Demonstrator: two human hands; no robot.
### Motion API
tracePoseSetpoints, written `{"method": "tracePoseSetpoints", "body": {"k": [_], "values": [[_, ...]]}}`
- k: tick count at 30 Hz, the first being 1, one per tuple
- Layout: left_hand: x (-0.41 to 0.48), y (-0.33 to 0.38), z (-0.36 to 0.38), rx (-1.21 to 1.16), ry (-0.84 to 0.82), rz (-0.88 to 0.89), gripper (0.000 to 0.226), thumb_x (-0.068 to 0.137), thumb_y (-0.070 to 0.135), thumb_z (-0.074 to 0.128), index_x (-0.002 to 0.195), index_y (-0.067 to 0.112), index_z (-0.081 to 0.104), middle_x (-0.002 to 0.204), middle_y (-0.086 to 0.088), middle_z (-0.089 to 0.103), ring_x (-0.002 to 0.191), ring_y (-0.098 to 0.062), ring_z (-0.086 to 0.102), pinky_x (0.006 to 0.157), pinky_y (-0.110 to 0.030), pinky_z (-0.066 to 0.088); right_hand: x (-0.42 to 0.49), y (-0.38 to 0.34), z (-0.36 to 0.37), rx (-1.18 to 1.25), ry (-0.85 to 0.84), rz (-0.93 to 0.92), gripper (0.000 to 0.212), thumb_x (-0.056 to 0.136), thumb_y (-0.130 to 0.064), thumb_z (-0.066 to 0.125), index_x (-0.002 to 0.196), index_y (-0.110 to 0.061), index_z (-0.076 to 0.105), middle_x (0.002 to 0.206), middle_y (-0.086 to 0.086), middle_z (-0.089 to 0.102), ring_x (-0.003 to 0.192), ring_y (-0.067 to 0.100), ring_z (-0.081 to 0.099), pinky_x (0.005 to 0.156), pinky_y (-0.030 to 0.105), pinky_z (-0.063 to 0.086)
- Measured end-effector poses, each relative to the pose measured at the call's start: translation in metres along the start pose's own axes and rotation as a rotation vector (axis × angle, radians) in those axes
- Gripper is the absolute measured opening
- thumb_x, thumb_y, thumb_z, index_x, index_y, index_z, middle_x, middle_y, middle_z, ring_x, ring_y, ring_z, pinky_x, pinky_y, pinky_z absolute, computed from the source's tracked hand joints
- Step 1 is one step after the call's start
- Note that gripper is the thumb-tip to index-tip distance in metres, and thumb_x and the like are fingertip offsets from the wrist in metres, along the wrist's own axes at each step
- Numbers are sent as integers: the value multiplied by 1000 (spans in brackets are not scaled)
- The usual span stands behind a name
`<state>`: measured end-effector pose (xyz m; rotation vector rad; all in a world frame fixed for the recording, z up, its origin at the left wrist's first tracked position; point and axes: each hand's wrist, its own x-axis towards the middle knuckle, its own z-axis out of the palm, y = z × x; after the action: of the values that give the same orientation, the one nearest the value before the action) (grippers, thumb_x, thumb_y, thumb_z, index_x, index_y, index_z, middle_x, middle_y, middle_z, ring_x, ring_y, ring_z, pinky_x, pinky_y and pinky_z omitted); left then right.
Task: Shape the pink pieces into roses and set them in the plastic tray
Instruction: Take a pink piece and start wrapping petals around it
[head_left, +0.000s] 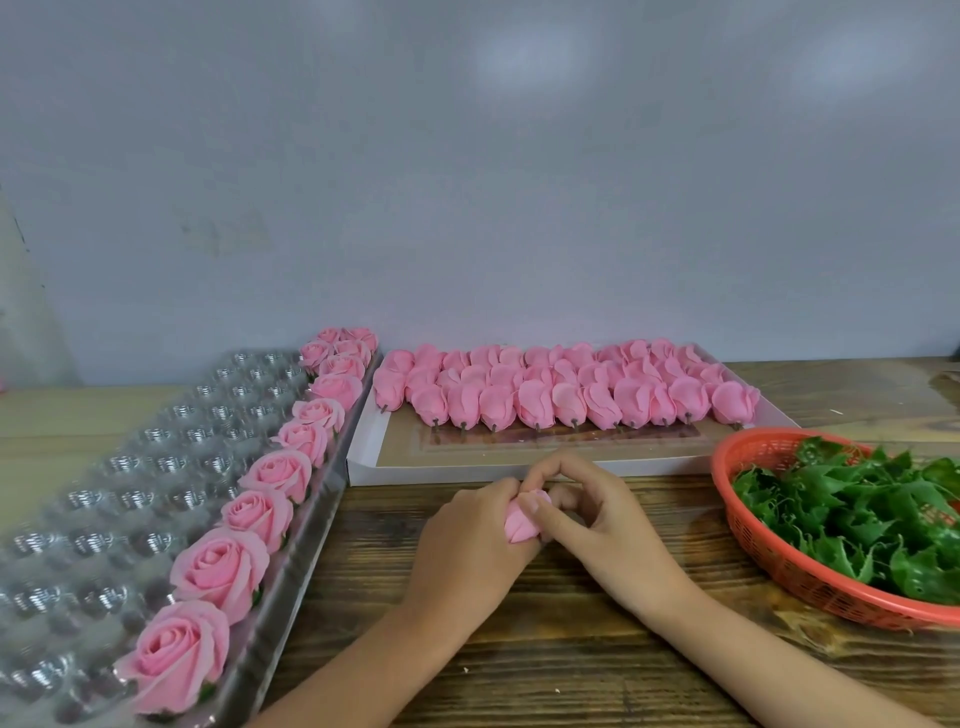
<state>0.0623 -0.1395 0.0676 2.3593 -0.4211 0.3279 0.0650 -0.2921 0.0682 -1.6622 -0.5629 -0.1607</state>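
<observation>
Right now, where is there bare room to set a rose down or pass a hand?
Free: the plastic tray cups left of its rose column; the box floor before the pink pieces; wooden table nearer than the hands. Crowded: the box's back, the leaf-filled basket, mid-table where left hand and right hand grip one piece.

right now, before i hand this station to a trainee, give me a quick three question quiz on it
1. True or false: the finished roses sit in the plastic tray's column nearest the white box.
2. The red basket holds: A green leaves, B pink pieces, C nothing.
3. What do the left hand and right hand grip between them?
Key: 1 true; 2 A; 3 one pink piece.
</observation>
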Motion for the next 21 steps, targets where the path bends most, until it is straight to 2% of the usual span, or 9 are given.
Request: {"method": "tracePoseSetpoints", "body": {"k": [3, 7, 11, 13, 15, 17, 21], "values": [[2, -1, 0, -44, -31, -11, 19, 87, 41, 62, 102, 31, 65, 84, 14, 67, 79, -2, 61, 68, -30, 53, 0, -3, 0, -7, -31, -41, 9, 93, -8, 67, 89, -16, 64, 87, 7, 70, 84, 29, 70, 77, 40, 53], [4, 0, -1, -171, -81, -41, 18, 82, 28, 67, 100, 28, 67, 87, 11, 70, 82, -3, 64, 74, -37, 55, 0, -7, -1, -117, -21, -120, 12, 90, -9, 70, 85, -20, 68, 88, -2, 66, 90, 24, 63, 83, 43, 50], [4, -1, -1, -133, -45, -26, 6, 83, 33, 66, 88, 33, 63, 77, 11, 67, 74, -4, 62, 65, -32, 52, 0, -5, 0, -65, 12, -58, 7, 88, -11, 72, 90, -16, 67, 86, 0, 69, 85, 26, 65, 81, 40, 52], [2, -2, 0, -65, -24, -5, 11, 84, 40, 65, 92, 33, 63, 78, 12, 66, 74, -4, 61, 60, -25, 48, 0, -5, 1, -6, 19, -2, 9, 89, -11, 72, 92, -17, 66, 83, -2, 69, 77, 29, 65, 74, 33, 51], [1, -3, 2, -8, -16, 17, 16, 85, 44, 63, 96, 33, 62, 80, 14, 65, 74, -4, 61, 62, -25, 48, 0, -4, 1, -16, 20, 19, 9, 89, -11, 72, 90, -16, 65, 81, -3, 67, 72, 31, 62, 70, 29, 49], [0, -3, 3, 10, -10, 28, 18, 86, 46, 62, 98, 33, 62, 80, 14, 65, 75, -3, 61, 64, -25, 50, 0, -4, 1, -39, 14, 13, 9, 89, -10, 71, 87, -17, 65, 78, -6, 65, 69, 24, 60, 68, 26, 47], [3, -3, 2, -67, -25, 9, 18, 83, 40, 65, 99, 32, 66, 81, 15, 67, 76, 1, 62, 63, -23, 51, -1, -7, 0, -117, -5, -66, 10, 89, -10, 71, 83, -17, 67, 82, -8, 61, 77, 22, 60, 76, 40, 49]]}}
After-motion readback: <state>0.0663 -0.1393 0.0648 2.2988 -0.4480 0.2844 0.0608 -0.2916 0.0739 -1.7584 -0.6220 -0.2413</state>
